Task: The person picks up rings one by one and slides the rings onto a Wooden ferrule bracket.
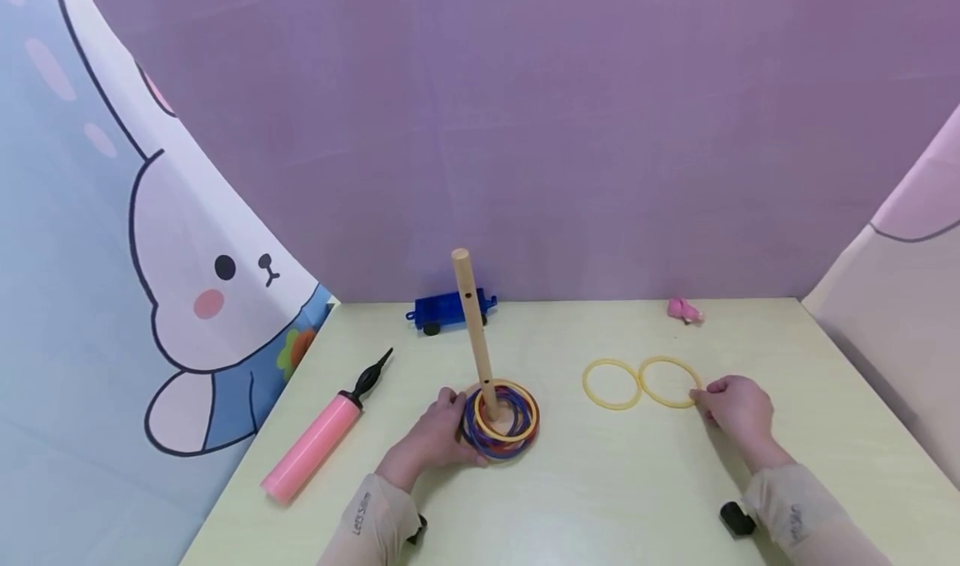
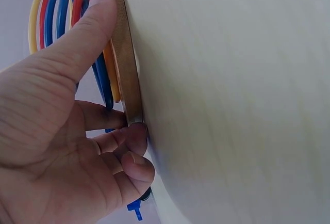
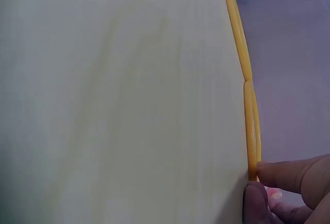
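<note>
A wooden peg [image 1: 474,324] rises, tilted in the head view, from a round wooden base [image 2: 126,61]. Red, blue and yellow rings [image 1: 531,433] are heaped around its foot. My left hand [image 1: 437,434] grips the base's edge, thumb on top and fingertips at the rim, as the left wrist view shows. On the right, two yellow rings lie flat side by side, touching. My right hand [image 1: 741,412] pinches the near-right edge of the right yellow ring [image 1: 670,358] between thumb and finger. The left yellow ring [image 1: 611,361] lies untouched.
A pink balloon pump [image 1: 315,447] with a black nozzle lies at the left. Behind the peg stands a blue toy wagon [image 1: 441,310]. A small pink toy [image 1: 684,311] sits at the back right. A purple cloth [image 1: 570,132] hangs along the table's far edge.
</note>
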The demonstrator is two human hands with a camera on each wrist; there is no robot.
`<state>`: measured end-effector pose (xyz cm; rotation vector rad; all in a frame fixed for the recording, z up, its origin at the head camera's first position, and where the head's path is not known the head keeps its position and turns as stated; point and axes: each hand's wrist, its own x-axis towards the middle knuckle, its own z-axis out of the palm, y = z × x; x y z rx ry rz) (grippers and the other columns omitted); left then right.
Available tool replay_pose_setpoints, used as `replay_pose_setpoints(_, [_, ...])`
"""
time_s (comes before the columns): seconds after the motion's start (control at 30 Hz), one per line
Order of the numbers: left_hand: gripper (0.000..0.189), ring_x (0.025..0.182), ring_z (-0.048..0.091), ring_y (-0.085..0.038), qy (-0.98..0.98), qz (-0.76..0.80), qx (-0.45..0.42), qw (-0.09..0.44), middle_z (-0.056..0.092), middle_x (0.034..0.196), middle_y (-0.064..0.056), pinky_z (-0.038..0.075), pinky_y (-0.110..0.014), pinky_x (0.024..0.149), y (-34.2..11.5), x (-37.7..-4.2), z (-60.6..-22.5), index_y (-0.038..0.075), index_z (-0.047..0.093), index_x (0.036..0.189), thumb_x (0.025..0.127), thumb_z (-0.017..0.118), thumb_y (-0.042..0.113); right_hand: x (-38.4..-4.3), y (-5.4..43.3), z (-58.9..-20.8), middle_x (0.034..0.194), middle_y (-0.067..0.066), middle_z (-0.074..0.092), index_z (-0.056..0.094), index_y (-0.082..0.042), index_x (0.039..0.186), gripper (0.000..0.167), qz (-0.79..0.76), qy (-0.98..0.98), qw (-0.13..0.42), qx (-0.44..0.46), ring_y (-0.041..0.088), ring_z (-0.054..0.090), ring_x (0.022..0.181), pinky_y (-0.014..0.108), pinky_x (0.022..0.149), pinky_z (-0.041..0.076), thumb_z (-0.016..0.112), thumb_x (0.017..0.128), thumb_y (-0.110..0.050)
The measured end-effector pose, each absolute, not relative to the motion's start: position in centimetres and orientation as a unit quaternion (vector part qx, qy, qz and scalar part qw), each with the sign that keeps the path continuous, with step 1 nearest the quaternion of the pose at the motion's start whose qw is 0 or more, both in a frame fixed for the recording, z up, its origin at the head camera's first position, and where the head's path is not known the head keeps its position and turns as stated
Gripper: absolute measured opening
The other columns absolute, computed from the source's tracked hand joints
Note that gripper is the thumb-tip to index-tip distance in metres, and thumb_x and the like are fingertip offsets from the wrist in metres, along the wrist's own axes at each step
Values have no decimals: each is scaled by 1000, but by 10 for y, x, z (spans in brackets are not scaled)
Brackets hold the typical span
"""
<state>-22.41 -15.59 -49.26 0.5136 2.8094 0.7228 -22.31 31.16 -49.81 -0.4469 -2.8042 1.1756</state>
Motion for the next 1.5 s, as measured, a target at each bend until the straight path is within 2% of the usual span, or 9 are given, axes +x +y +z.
replay_pose_setpoints(0.23, [111, 116, 48, -31, 949, 245, 173, 99, 41, 126, -13, 43, -50, 99, -155, -223, -492, 2, 35, 149, 64, 88, 50, -224, 314, -494, 61, 2, 64, 68, 4, 85, 18, 358, -923, 12, -142, 19, 59, 60, 40, 69, 40, 67, 81, -13])
replay_pose_setpoints(0.6, [110, 117, 47, -31, 947, 252, 171, 105, 41, 126, -13, 42, -50, 100, -155, -222, -489, -1, 34, 148, 65, 88, 48, -214, 311, -487, 69, 2, 64, 70, -3, 75, 11, 308, -947, -8, -90, 23, 55, 65, 34, 58, 41, 69, 70, -13])
replay_pose_setpoints(0.8, [111, 117, 47, -30, 947, 251, 170, 104, 41, 125, -12, 43, -50, 100, -156, -224, -491, 0, 35, 148, 64, 88, 49, -214, 304, -488, 66, 1, 63, 71, -3, 74, 8, 298, -952, -3, -66, 20, 54, 61, 33, 56, 42, 67, 74, -11])
replay_pose_setpoints(1.0, [111, 117, 47, -30, 949, 245, 173, 102, 41, 126, -12, 43, -50, 99, -157, -225, -493, 0, 35, 148, 64, 87, 51, -212, 290, -485, 66, 4, 62, 70, 1, 80, 10, 346, -934, -49, -73, 18, 56, 60, 31, 56, 47, 69, 79, -9])
replay_pose_setpoints(1.3, [112, 119, 47, -31, 948, 246, 171, 109, 41, 127, -13, 42, -50, 101, -157, -226, -492, -1, 34, 148, 64, 87, 51, -211, 270, -491, 74, 6, 66, 69, 7, 88, 12, 445, -890, -78, -54, 16, 63, 63, 31, 59, 56, 67, 80, -1])
replay_pose_setpoints(1.5, [112, 119, 47, -31, 948, 247, 168, 110, 41, 127, -13, 42, -50, 101, -156, -226, -491, -1, 34, 148, 65, 87, 50, -207, 252, -479, 81, 11, 66, 65, 13, 95, 16, 521, -848, -95, -27, 18, 64, 67, 33, 63, 58, 67, 83, 1])
